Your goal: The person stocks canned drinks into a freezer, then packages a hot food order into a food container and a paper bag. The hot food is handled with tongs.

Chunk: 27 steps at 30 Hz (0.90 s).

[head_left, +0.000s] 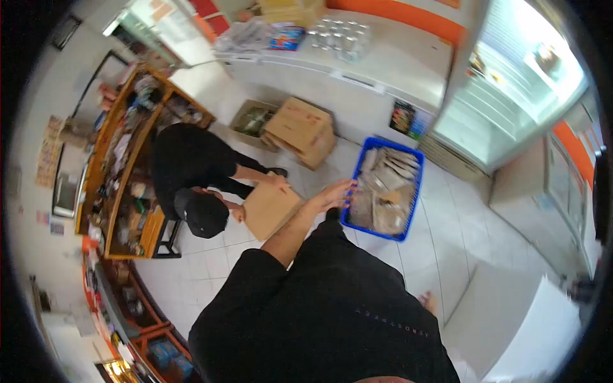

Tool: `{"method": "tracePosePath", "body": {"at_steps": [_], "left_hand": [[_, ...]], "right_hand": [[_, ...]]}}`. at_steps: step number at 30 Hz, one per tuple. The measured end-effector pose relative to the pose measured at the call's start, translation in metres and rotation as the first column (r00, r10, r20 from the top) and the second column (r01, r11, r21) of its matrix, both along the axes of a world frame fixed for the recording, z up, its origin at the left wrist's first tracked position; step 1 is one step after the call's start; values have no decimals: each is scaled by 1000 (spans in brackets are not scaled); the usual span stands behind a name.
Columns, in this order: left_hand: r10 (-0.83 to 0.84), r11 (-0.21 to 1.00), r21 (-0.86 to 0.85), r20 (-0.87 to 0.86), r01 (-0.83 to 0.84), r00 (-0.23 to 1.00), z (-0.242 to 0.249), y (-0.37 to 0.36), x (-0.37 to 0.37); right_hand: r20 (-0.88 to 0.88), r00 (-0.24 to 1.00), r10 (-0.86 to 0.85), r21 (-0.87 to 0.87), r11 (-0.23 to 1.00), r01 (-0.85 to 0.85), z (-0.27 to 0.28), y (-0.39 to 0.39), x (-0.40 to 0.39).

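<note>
My left hand (333, 195) reaches forward with its fingers stretched out and apart, the fingertips at the near left rim of a blue plastic basket (414, 191). Nothing shows in its grasp. Inside the basket lie several clear plastic packs (387, 220) with brownish and pale contents. My right hand (428, 301) shows only as a small blurred patch beside my black shirt, the rest hidden behind my body. Left of my forearm, another person in black clothes and cap bends over a flat brown cardboard box (271, 209), both hands on it.
Cardboard boxes (303, 127) stand beside a long white chest freezer (396, 60) topped with several cans (341, 38). An upright glass-door fridge (504, 83) is at the right. Wooden shelves (121, 191) line the left, and a white box-shaped surface (504, 319) stands at lower right.
</note>
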<state>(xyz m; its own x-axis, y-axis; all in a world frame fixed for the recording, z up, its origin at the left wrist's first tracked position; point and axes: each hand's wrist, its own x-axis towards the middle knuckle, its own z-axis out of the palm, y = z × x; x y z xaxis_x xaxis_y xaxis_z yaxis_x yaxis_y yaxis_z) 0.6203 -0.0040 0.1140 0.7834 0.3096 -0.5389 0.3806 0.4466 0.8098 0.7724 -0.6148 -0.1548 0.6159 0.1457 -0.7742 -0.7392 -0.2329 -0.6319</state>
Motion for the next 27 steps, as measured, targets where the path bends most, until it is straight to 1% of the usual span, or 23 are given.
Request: {"method": "tracePosePath", "body": {"at_steps": [1, 2, 3, 4, 5, 6, 7, 8, 10, 11, 12, 13, 14, 16, 17, 19, 20, 21, 22, 23, 24, 25, 27], "left_hand": [[122, 989, -101, 91, -113, 988, 4, 20, 5], [150, 986, -87, 89, -143, 985, 8, 51, 7], [209, 977, -86, 163, -197, 964, 8, 87, 15], [248, 969, -87, 244, -233, 938, 18, 124, 18], [247, 969, -86, 354, -232, 902, 21, 154, 22], [235, 971, -85, 459, -221, 857, 23, 187, 26], [214, 977, -87, 459, -196, 862, 28, 213, 35], [212, 975, -23, 401, -221, 892, 40, 239, 47], [158, 978, 68, 365, -196, 917, 69, 304, 84], [132, 950, 239, 281, -202, 951, 80, 329, 99], [119, 885, 417, 226, -206, 967, 101, 373, 131], [82, 889, 419, 250, -184, 965, 111, 423, 163], [19, 883, 459, 168, -95, 986, 110, 468, 189], [-127, 877, 472, 47, 90, 991, 84, 522, 232], [-137, 886, 453, 55, 98, 989, 70, 533, 254], [29, 936, 351, -107, 11, 994, 32, 526, 291], [22, 941, 338, -103, 14, 994, 9, 531, 309], [171, 946, 248, 160, -207, 972, -18, 534, 325], [333, 911, 101, 393, -400, 857, -35, 533, 341], [341, 911, 85, 397, -404, 852, -40, 529, 355], [524, 828, -37, 405, -559, 749, -44, 521, 367], [689, 705, -156, 380, -692, 617, -49, 516, 377], [773, 612, -168, 332, -773, 540, -66, 512, 392]], "right_hand": [[-102, 995, 2, 81, 997, 6, -42, -7, 69], [-7, 992, -128, -136, 983, 126, -2, 49, 105], [154, 933, -325, -34, 942, 334, 19, 101, 140], [260, 944, -201, 58, 980, 193, -3, 132, 191], [409, 867, -284, 216, 953, 210, 8, 192, 223], [402, 915, -15, 101, 994, -28, 36, 249, 263], [364, 927, -89, 139, 989, 40, 121, 335, 254], [442, 897, 7, 231, 965, -122, 151, 395, 261], [530, 843, 92, 330, 893, -305, 212, 523, 261], [615, 743, 264, 254, 826, -503, 228, 580, 268], [575, 782, 241, 375, 771, -514, 225, 637, 269], [510, 806, 301, 411, 738, -536, 236, 690, 262], [353, 873, 336, 465, 747, -476, 263, 739, 247], [272, 882, 385, 537, 700, -471, 263, 817, 251], [304, 889, 343, 497, 738, -456, 277, 855, 257], [338, 909, 243, 456, 803, -385, 292, 915, 287], [349, 920, 177, 455, 827, -332, 298, 946, 311], [383, 914, 132, 417, 858, -299, 302, 972, 343], [422, 902, 91, 380, 885, -267, 308, 996, 380], [498, 860, 110, 322, 897, -301, 319, 1020, 412], [568, 812, 137, 259, 907, -333, 330, 1041, 441], [534, 823, 195, 256, 890, -377, 333, 1064, 469], [482, 828, 286, 233, 869, -436, 329, 1095, 497]]}}
